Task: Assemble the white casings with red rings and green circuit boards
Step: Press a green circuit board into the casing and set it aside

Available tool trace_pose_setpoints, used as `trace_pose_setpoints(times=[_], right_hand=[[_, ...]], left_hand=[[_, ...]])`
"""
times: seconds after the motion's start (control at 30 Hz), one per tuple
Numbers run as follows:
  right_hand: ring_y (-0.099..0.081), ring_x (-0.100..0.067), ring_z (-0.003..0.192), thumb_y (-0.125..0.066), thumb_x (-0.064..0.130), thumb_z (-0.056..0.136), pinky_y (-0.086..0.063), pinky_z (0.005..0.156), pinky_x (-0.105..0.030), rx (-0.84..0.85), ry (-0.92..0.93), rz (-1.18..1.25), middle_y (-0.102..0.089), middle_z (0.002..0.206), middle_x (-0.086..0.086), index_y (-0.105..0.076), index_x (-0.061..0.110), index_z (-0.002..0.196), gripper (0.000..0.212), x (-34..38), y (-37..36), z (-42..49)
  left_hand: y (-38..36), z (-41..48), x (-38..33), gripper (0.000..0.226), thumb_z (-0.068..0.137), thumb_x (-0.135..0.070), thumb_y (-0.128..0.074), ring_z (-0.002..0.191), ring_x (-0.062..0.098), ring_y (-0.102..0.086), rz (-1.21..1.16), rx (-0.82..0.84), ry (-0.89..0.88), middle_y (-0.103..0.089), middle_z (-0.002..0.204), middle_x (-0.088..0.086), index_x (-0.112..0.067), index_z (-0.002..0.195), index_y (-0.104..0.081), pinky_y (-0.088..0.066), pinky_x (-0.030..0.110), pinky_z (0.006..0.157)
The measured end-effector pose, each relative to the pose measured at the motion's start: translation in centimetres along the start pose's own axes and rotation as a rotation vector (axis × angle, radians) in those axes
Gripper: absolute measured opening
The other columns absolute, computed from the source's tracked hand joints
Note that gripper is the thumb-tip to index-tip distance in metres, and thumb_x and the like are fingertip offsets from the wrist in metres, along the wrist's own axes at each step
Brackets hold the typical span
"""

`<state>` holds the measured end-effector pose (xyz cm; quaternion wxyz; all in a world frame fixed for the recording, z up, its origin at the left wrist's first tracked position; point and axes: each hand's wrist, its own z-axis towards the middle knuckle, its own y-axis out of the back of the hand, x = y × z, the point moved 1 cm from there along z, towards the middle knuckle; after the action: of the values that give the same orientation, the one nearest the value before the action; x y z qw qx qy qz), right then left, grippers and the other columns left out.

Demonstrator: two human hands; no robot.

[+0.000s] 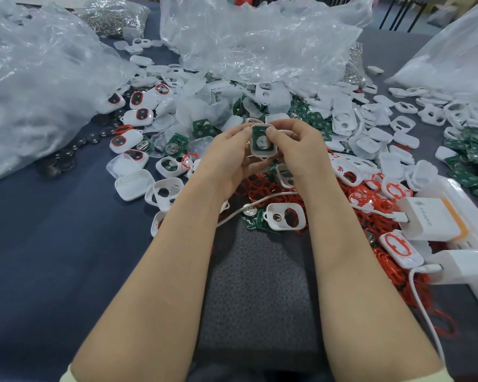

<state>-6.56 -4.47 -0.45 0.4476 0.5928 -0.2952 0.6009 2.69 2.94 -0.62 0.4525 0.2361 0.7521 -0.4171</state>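
At centre, casing (262, 155); charger (425, 220) lettering illegible.

even bright light | soft shadows | glare on plastic bags (254, 45) | wide-angle edge bending

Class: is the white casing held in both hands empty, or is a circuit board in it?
Board in: the green circuit board shows inside the rim of the white casing.

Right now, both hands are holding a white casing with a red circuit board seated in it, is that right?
Not quite. The head view shows the left hand and right hand both holding the white casing, but the circuit board seated in it is green, not red.
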Motion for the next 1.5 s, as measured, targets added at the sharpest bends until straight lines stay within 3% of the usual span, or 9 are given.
trace_pose_setpoints(times=[0.17,0.3,0.43,0.7,1.07,1.27,1.37,1.43,1.5], right_hand=[[-0.065,-0.007,0.068,-0.062,0.009,0.090,-0.050,0.059,-0.016,0.034,0.010,0.015,-0.069,0.078,-0.001,-0.066,0.009,0.098,0.009,0.0,0.1,-0.1],[-0.064,-0.007,0.063,-0.061,0.014,0.092,-0.052,0.061,-0.021,0.037,-0.001,0.045,-0.068,0.076,0.000,-0.068,0.014,0.093,0.007,-0.1,0.0,0.0],[-0.060,-0.011,0.066,-0.053,0.020,0.097,-0.052,0.065,-0.029,0.023,-0.047,0.087,-0.068,0.080,-0.003,-0.069,0.020,0.087,0.019,-0.2,0.0,0.3],[-0.055,-0.001,0.054,-0.050,0.011,0.097,-0.045,0.052,-0.017,0.012,-0.064,0.183,-0.065,0.074,0.001,-0.067,0.018,0.086,0.022,0.0,0.1,0.3],[-0.056,0.002,0.053,-0.056,0.011,0.093,-0.047,0.055,-0.015,-0.018,-0.059,0.143,-0.067,0.073,0.004,-0.067,0.016,0.092,0.012,0.2,0.3,0.0],[-0.055,0.003,0.057,-0.057,0.013,0.092,-0.046,0.060,-0.019,-0.079,-0.001,0.035,-0.066,0.075,0.005,-0.066,0.023,0.086,0.015,0.3,0.4,0.0],[-0.056,-0.005,0.070,-0.056,0.014,0.091,-0.049,0.069,-0.022,-0.169,0.063,-0.066,-0.066,0.084,0.002,-0.065,0.022,0.089,0.012,0.5,1.0,0.3],[-0.055,-0.002,0.072,-0.054,0.015,0.092,-0.043,0.065,-0.011,-0.292,0.122,-0.236,-0.066,0.089,0.004,-0.066,0.020,0.095,0.014,0.7,2.0,0.6],[-0.056,-0.006,0.079,-0.048,0.014,0.093,-0.037,0.066,-0.013,-0.417,0.118,-0.490,-0.066,0.095,0.002,-0.067,0.015,0.103,0.022,0.9,3.3,1.2]], left_hand=[[0.2,-0.1,0.1,0.017,0.100,-0.011,-0.048,0.072,0.016,-0.069,0.030,0.021,-0.014,-0.067,0.096,0.010,-0.011,0.109,-0.063,-0.060,0.028,0.068],[0.2,-0.2,0.2,0.027,0.097,-0.004,-0.052,0.080,0.018,-0.068,0.059,0.021,-0.040,-0.065,0.113,0.016,-0.007,0.123,-0.059,-0.057,0.023,0.061],[0.2,-0.3,0.0,0.025,0.095,-0.001,-0.053,0.084,0.022,-0.068,0.029,-0.030,-0.029,-0.065,0.116,0.019,-0.005,0.119,-0.060,-0.057,0.021,0.057],[0.2,-0.3,-0.1,0.012,0.097,-0.002,-0.051,0.067,0.015,-0.070,-0.037,-0.043,-0.030,-0.067,0.095,0.013,-0.007,0.102,-0.061,-0.054,0.018,0.054],[0.1,-0.6,-0.2,0.024,0.092,0.003,-0.056,0.068,0.012,-0.070,-0.050,-0.067,-0.088,-0.068,0.097,0.010,-0.020,0.096,-0.060,-0.056,0.021,0.058],[0.1,-0.4,-0.2,0.024,0.091,0.005,-0.057,0.069,0.017,-0.072,0.007,-0.105,-0.138,-0.068,0.101,0.013,-0.017,0.099,-0.060,-0.060,0.027,0.066],[0.1,-0.4,-0.2,0.024,0.091,0.005,-0.057,0.067,0.017,-0.072,0.023,-0.134,-0.140,-0.067,0.096,0.011,-0.018,0.096,-0.060,-0.058,0.025,0.060],[0.1,-0.3,-0.2,0.025,0.092,0.004,-0.056,0.068,0.018,-0.072,0.021,-0.141,-0.136,-0.067,0.096,0.011,-0.020,0.095,-0.060,-0.057,0.023,0.059],[0.2,-0.2,-0.1,0.024,0.092,0.004,-0.055,0.073,0.019,-0.072,0.004,-0.140,-0.132,-0.067,0.101,0.014,-0.020,0.097,-0.059,-0.057,0.024,0.062]])
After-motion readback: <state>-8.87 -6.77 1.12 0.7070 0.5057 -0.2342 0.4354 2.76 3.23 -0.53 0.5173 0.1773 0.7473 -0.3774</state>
